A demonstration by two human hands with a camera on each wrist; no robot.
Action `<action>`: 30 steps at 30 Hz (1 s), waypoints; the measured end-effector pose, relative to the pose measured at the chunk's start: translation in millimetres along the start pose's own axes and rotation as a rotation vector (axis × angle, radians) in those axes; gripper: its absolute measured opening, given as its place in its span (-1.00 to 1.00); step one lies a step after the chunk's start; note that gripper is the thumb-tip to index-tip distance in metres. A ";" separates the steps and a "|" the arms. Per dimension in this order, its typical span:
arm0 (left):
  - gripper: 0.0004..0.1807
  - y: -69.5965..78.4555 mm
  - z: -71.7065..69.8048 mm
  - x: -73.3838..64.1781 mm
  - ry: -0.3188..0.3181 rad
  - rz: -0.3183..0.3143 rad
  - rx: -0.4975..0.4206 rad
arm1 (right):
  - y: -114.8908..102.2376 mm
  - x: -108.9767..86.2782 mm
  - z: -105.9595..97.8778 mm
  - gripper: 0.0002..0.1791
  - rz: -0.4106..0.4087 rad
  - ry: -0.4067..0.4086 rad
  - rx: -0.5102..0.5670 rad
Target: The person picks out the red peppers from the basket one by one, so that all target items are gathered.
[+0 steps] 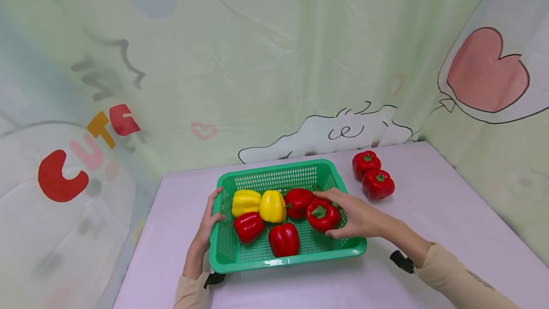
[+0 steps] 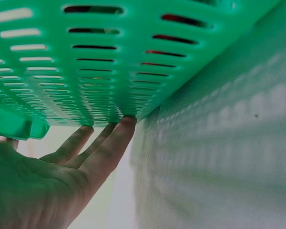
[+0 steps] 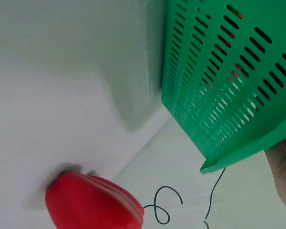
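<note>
A green plastic basket (image 1: 287, 262) with slotted walls holds two yellow bell peppers, the left one (image 1: 246, 203) and the right one (image 1: 272, 206), and several red ones. My left hand (image 1: 209, 221) holds the basket's left side, thumb over the rim. In the left wrist view its fingers (image 2: 107, 152) lie against the outer wall. Within the basket's right end, my right hand (image 1: 349, 213) grips a red bell pepper (image 1: 322, 215), its green stem facing up. That hand is mostly out of frame behind the basket (image 3: 229, 81) in the right wrist view.
Two more red bell peppers, a rear one (image 1: 366, 165) and a front one (image 1: 378, 185), sit on the pale table (image 1: 429, 213) right of the basket. A printed cloth backdrop (image 1: 257, 61) rises along the table's back and sides.
</note>
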State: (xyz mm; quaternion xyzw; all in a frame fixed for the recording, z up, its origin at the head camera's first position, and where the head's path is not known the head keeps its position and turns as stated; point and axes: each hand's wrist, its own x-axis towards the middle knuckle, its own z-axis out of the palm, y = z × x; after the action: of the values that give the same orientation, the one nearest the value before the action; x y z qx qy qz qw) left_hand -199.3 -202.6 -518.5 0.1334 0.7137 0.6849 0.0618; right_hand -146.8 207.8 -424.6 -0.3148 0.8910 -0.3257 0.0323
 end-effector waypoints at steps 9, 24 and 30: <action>-0.15 -0.3 0.7 1.1 0.003 -0.005 0.003 | 4.6 -14.9 -14.1 -0.03 -0.051 0.195 0.005; -0.15 0.1 -0.5 -0.2 0.002 -0.004 -0.005 | 8.8 -28.5 -35.0 -0.06 -0.075 0.333 -0.065; -0.15 -0.2 -0.6 -0.6 0.002 -0.004 -0.002 | 12.4 -38.7 -41.9 -0.06 -0.051 0.397 -0.113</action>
State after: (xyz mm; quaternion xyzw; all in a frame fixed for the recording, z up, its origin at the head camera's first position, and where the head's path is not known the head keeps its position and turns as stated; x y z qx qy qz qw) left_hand -198.9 -203.3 -518.7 0.1313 0.7134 0.6854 0.0627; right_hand -133.5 261.2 -404.9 -0.2684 0.8884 -0.3315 -0.1698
